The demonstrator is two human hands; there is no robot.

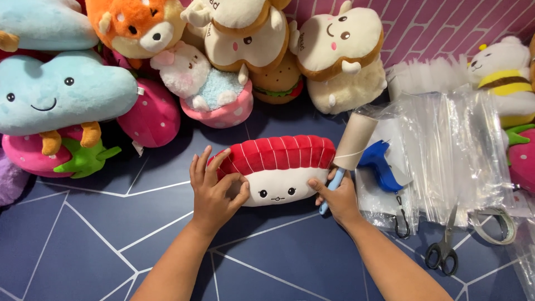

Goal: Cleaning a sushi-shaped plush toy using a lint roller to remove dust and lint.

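A sushi-shaped plush toy point(278, 167), red striped on top and white with a small face below, lies on the dark blue floor mat point(111, 245). My left hand point(214, 189) rests flat on its left end, fingers spread. My right hand point(337, 198) presses the toy's right end while gripping the light blue handle of a lint roller point(352, 144), whose pale roll tilts up to the right beside the toy.
Several plush toys pile along the back: a blue cloud point(61, 92), an orange fox point(136, 25), toast-shaped ones point(340, 44), a pink strawberry point(153, 117). A stack of clear plastic bags point(451, 150), a blue tool point(382, 164), scissors point(444, 248) and a tape roll point(496, 226) lie right.
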